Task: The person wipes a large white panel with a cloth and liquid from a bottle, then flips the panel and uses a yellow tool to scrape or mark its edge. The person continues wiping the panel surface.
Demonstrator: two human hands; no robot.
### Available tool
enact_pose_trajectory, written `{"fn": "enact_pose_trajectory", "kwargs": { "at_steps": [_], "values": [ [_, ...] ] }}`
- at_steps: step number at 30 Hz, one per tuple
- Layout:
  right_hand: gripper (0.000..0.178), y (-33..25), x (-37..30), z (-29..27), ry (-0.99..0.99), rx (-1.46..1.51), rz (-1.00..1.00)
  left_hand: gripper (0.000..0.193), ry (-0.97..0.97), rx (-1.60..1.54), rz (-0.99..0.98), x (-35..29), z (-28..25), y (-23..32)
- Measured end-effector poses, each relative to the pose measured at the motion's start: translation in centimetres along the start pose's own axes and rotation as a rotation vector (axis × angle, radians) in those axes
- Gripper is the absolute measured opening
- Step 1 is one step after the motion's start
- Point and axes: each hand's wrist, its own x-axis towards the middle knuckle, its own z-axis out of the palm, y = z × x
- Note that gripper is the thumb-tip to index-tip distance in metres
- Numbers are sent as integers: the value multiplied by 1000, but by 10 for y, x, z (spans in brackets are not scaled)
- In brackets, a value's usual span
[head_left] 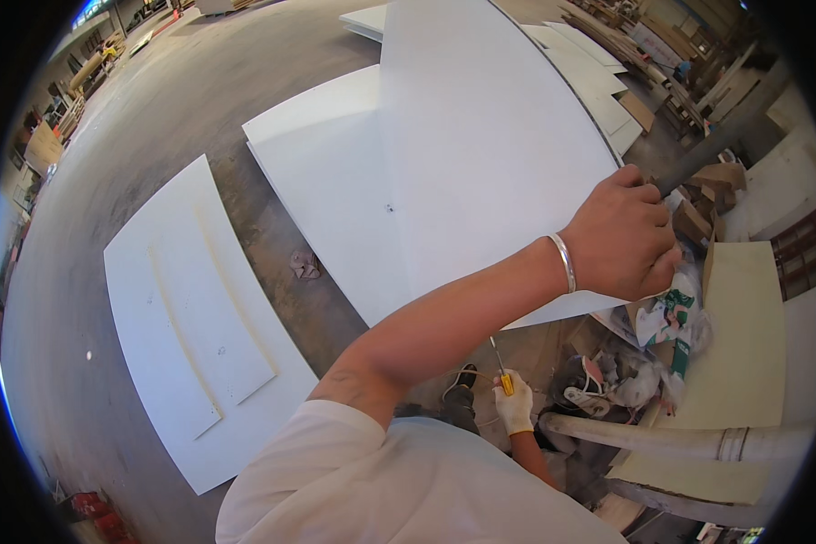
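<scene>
My left hand [627, 238], bare with a silver bangle at the wrist, is closed at the right edge of a large white panel [490, 136]. Its fingers wrap over that edge, and their tips are hidden. The panel is tilted up over another white panel [322, 136] lying beneath it. Lower down, a white work glove covers my right hand [515, 403]. It grips a screwdriver [507, 384] by the yellow handle, the thin metal shaft pointing up toward the panel's lower edge.
A white panel [168, 272] with two yellowish strips lies at left. Between the panels is a crumpled rag [305, 265]. Beside my left hand runs a grey pipe [725, 136]; below it are plastic bags [671, 326] and a pale pipe [644, 435]. More panels [589, 82] lie behind.
</scene>
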Motion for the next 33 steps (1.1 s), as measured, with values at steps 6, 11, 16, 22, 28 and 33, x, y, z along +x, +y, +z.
{"fn": "enact_pose_trajectory", "kwargs": {
  "at_steps": [6,11,16,22,28,33],
  "values": [
    [34,36,12,-38,112,415,343,23,-47,12,17,0,-8,1],
    [30,39,63,-51,-84,457,412,25,-45,1,38,-2,-14,1],
    [40,5,144,-54,-289,582,360,35,-111,4,27,-3,-28,0],
    [32,-96,249,-142,-506,1046,85,55,-8,27,-133,-10,-29,13],
    [28,-226,302,-239,-686,880,-328,63,116,85,-238,-9,-9,19],
    [56,-315,301,-277,-772,1023,-379,64,104,144,-326,-11,12,17]
  ]
}}
